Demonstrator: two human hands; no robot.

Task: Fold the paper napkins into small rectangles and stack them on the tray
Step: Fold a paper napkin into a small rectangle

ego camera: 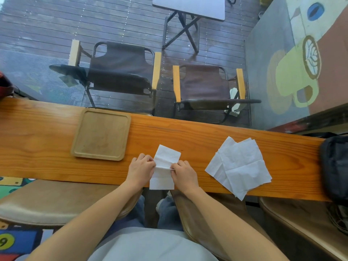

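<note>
A white paper napkin point(165, 157), folded into a long strip, lies on the wooden counter point(197, 136) with its near end hanging over the front edge. My left hand point(140, 170) pinches its left side at the middle crease. My right hand point(183, 173) pinches the right side at the same crease. To the right lies a loose pile of unfolded white napkins point(241, 166), fanned out. A wooden tray point(101, 134) with nothing on it sits on the counter to the left of my hands.
A black bag point(335, 166) rests at the counter's right end. Beyond the counter's far edge stand two folding chairs point(120, 72) and a small folding table point(190, 8) on a wooden deck. Stool seats point(47, 202) sit below the counter.
</note>
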